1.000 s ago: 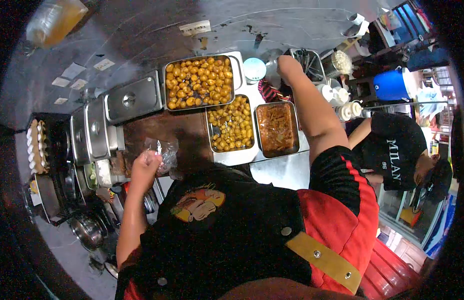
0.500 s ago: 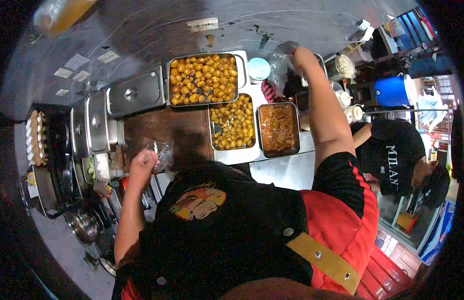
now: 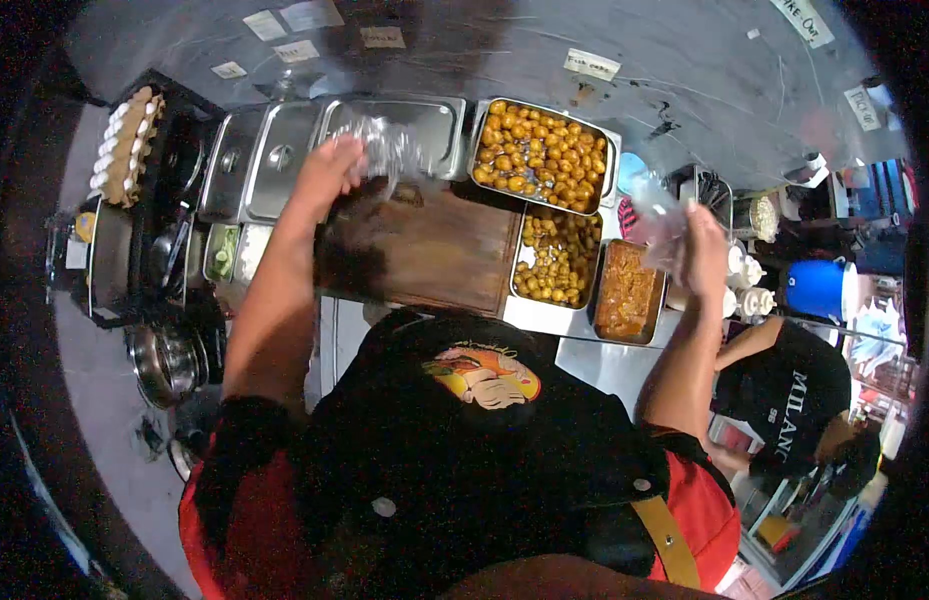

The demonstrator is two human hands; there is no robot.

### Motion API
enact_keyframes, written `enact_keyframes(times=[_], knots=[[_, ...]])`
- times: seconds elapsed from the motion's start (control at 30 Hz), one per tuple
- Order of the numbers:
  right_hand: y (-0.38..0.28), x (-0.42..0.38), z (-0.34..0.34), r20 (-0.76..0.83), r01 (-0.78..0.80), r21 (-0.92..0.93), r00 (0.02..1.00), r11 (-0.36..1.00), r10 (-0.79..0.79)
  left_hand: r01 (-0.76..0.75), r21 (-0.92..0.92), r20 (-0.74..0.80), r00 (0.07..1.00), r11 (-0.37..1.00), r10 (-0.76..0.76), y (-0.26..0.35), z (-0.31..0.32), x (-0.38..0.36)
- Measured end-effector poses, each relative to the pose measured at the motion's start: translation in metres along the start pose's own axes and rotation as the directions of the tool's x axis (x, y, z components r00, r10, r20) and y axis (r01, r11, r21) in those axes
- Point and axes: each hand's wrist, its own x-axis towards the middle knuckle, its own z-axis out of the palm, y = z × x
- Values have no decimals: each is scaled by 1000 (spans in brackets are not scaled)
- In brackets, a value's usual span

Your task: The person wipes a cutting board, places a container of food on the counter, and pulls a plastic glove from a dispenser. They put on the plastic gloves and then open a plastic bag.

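My left hand (image 3: 331, 172) is closed on a clear plastic bag (image 3: 386, 150), held over the lidded steel trays. Under the bag is part of a steel lid (image 3: 439, 125). At the right, my right hand (image 3: 704, 250) grips another clear plastic bag (image 3: 656, 215), above the right side of the counter. Between my hands lie a tray of round golden balls (image 3: 544, 150), a second tray of smaller ones (image 3: 556, 262) and a tray of brown-orange sauce (image 3: 627, 290). A brown wooden board (image 3: 424, 245) is in front of my body.
At the far left stand an egg carton (image 3: 134, 145) and metal bowls (image 3: 162, 365). White squeeze bottles (image 3: 752, 300) and a blue cooler (image 3: 819, 290) are at the right. Beside them, another person in a black shirt (image 3: 784, 400) leans near the counter.
My view has shifted. My left hand has risen with its bag from the board's near left edge to above the lids. My right hand has drawn back toward my body with its bag.
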Motion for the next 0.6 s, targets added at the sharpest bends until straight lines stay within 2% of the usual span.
enact_keyframes(times=[0.03,0.1,0.13,0.2,0.23,0.27,0.3,0.33,0.37,0.4,0.43,0.47,0.5,0.53,0.57,0.6], knots=[[-7,-13,24,63,-58,158,997,986,48,-35,99,33,999,994,32,1,-13,28],[-44,-47,68,219,-237,428,963,872,155,21,435,-126,991,900,38,0,-29,70],[-68,-63,88,317,-352,525,926,775,206,-38,473,-208,966,880,153,-44,-53,116],[-99,-86,127,318,-387,549,916,741,242,83,782,-411,814,617,411,-27,-56,116],[-108,-94,147,412,-466,664,881,584,234,66,777,-397,823,626,406,-9,-58,103],[-114,-101,167,502,-537,743,842,400,198,-110,768,-296,812,631,502,12,-56,79],[-122,-108,182,539,-555,748,828,364,154,-280,737,-204,775,615,598,21,-51,57],[-127,-112,198,581,-584,735,804,345,125,-399,589,-43,853,703,520,13,-43,39],[-136,-119,214,578,-589,746,804,311,137,-468,409,136,880,784,454,3,-34,19],[-145,-124,230,579,-596,754,802,276,148,-431,151,385,855,890,348,-7,-21,-2],[-153,-127,248,586,-609,735,792,298,174,-199,-154,596,762,968,252,-12,-12,-34],[-156,-130,263,591,-613,714,786,337,178,-49,-336,715,637,941,288,-28,-1,-49],[-164,-133,276,600,-637,696,769,331,218,227,-320,791,598,920,127,-32,-4,-68],[-172,-138,286,606,-659,680,752,322,260,370,-289,789,614,883,1,-33,-8,-77],[-179,-143,291,601,-657,682,753,321,266,390,-293,760,650,873,-35,-33,-13,-81],[-187,-148,294,627,-643,683,759,345,175,409,-299,728,681,862,-71,-33,-18,-83]])
